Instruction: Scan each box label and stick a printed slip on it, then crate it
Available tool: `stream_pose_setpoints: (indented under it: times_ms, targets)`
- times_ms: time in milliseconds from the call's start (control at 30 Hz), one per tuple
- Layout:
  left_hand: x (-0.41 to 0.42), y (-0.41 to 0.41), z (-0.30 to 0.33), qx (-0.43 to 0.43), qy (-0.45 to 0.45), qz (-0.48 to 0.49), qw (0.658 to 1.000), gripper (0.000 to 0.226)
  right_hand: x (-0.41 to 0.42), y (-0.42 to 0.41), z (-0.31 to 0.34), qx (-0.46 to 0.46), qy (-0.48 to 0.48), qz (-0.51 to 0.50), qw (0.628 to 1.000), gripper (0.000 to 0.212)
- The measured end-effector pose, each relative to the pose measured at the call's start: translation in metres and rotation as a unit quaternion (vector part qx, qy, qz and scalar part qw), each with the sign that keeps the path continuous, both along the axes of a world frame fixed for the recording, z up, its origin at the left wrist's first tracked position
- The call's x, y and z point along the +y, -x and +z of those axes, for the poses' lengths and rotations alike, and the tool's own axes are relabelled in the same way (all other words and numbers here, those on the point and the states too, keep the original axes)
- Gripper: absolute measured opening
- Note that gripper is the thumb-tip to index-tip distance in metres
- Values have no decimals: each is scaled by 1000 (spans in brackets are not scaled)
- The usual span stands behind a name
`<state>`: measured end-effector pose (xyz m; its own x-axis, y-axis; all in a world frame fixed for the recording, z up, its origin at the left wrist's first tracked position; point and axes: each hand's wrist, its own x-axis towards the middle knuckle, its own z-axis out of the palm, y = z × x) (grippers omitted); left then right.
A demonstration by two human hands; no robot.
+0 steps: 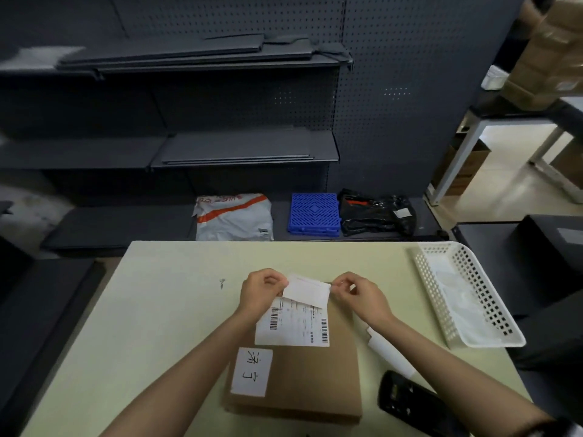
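A flat brown cardboard box (312,373) lies on the pale table (164,326) in front of me. It carries a white shipping label with barcodes (293,326) and a white tag with handwritten characters (252,372). Both hands hold a white slip (307,291) above the box's far edge. My left hand (260,293) pinches its left end and my right hand (359,296) pinches its right end. A black handheld scanner (407,402) lies at the box's right, under my right forearm.
A white perforated basket (492,310) holding clear plastic stands at the table's right edge. A white paper strip (389,351) lies between box and basket. Behind the table, dark shelving holds a white mailer bag (233,217), a blue crate (314,214) and a black bag (375,216).
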<state>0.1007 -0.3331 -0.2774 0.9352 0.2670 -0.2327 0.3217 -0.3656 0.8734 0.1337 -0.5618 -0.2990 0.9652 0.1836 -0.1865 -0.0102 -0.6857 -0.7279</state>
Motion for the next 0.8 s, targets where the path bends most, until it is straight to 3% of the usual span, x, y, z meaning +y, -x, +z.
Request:
stream_pose_setpoints:
  times_ms: [233, 800]
  targets:
    - [8, -13, -12, 16, 45, -9, 999, 12, 17, -8, -5, 18, 32, -17, 999, 9]
    - [18, -31, -51, 45, -161, -44, 985, 14, 38, -27, -24, -10, 159, 32, 987, 18]
